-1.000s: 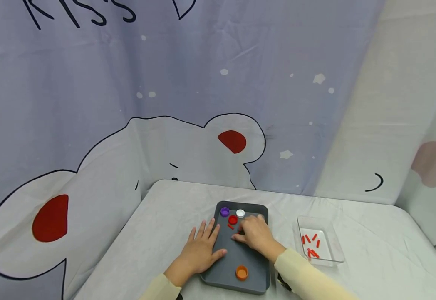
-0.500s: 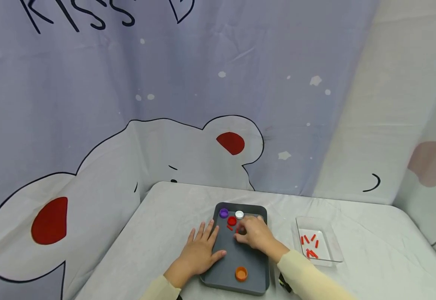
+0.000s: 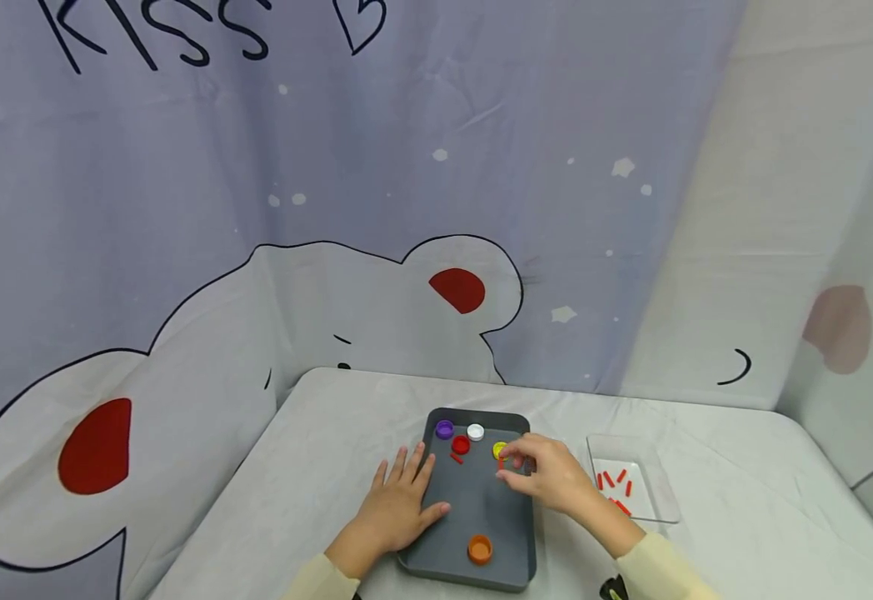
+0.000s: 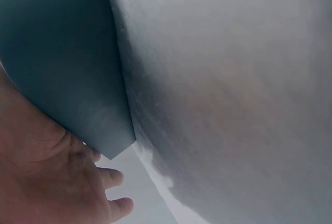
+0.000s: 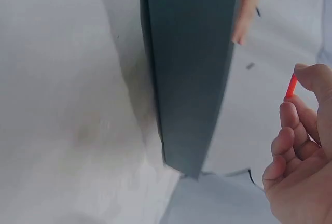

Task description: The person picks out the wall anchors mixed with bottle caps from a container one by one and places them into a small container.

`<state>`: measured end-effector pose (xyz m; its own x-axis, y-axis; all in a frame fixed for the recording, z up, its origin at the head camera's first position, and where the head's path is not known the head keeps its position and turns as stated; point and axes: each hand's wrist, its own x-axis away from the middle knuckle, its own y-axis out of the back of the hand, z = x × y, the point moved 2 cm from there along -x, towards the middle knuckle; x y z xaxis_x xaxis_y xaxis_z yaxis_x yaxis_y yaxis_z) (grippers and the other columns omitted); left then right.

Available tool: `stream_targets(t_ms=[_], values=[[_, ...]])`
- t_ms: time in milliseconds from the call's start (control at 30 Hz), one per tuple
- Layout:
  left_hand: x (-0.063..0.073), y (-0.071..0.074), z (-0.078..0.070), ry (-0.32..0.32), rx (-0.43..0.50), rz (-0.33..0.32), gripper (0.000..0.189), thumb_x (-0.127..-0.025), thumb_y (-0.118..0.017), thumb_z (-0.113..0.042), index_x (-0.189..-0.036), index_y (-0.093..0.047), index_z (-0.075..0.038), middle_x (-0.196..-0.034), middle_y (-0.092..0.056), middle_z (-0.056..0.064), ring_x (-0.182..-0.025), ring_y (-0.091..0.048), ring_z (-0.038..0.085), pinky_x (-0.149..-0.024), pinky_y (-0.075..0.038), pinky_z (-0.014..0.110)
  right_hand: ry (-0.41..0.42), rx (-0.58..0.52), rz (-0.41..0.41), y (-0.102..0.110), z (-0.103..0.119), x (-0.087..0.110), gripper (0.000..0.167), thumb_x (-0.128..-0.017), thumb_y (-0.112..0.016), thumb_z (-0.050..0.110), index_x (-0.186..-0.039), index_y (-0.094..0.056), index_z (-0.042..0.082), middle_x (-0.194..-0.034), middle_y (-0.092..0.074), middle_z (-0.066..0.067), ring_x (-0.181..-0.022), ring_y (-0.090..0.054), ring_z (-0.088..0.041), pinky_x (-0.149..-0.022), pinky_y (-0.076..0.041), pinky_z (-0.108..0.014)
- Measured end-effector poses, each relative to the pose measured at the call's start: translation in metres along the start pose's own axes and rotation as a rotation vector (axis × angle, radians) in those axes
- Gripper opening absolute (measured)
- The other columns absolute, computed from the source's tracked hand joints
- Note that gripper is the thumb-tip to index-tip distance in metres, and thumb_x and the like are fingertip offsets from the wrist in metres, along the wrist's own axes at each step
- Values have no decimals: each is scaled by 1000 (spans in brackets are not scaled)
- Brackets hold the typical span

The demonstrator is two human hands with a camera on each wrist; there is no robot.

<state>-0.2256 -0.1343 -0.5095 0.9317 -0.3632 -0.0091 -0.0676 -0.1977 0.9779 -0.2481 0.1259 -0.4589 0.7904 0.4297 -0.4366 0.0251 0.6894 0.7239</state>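
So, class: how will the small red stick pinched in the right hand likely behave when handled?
The red stick looks thin, so probably very light and easily dropped. The right hand needs only fingertips. Its straight, narrow shape suggests stiffness, and it may roll on the tray.

Before me stands a table [image 3: 744,467] under a pale grey-white cloth, faintly creased; its far left corner is rounded, and its right edge drops away at the near right. Behind and around it hangs a curtain [image 3: 481,125] of pale lavender-grey fabric, filling the far wall and folding round on the left; scattered white flecks dot it. Printed on the curtain is a white cartoon bear [image 3: 384,308] in black outline, with a red inner ear at centre and another at lower left; black handwritten lettering [image 3: 152,37] and an outlined heart run along the top. At right the fabric turns cream, bearing a dull pink patch [image 3: 837,329]. Light is soft and even, without hard shadows.
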Motion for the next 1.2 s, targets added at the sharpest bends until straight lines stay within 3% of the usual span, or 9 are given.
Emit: stream_targets(t_ms=[367, 700, 1200], values=[[-6, -17, 11, -4, -16, -16, 82, -99, -47, -64, -160, -32, -12, -169, -17, 13, -154, -15, 42, -118, -15, 66, -40, -31, -68, 63, -22, 45, 20, -81, -86, 15, -96, -75, 25, -76, -57, 15, -64, -49, -4, -51, -41, -19], [0, -1, 1, -23, 20, -11, 80, -100, -52, -57, -158, -34, -5, -167, -21, 18, -152, -19, 46, -117, -16, 68, -89, 19, -88, 114, -49, 81, 22, -79, -86, 11, -97, -75, 21, -76, -57, 18, -66, -48, -4, -53, -38, -20], [0, -1, 1, -17, 19, -7, 79, -100, -50, -58, -158, -34, -6, -167, -21, 16, -152, -18, 45, -117, -17, 67, -110, 45, -128, 133, -82, 111, 23, -79, -86, 9, -95, -74, 22, -75, -57, 16, -65, -47, -1, -53, -34, -20]])
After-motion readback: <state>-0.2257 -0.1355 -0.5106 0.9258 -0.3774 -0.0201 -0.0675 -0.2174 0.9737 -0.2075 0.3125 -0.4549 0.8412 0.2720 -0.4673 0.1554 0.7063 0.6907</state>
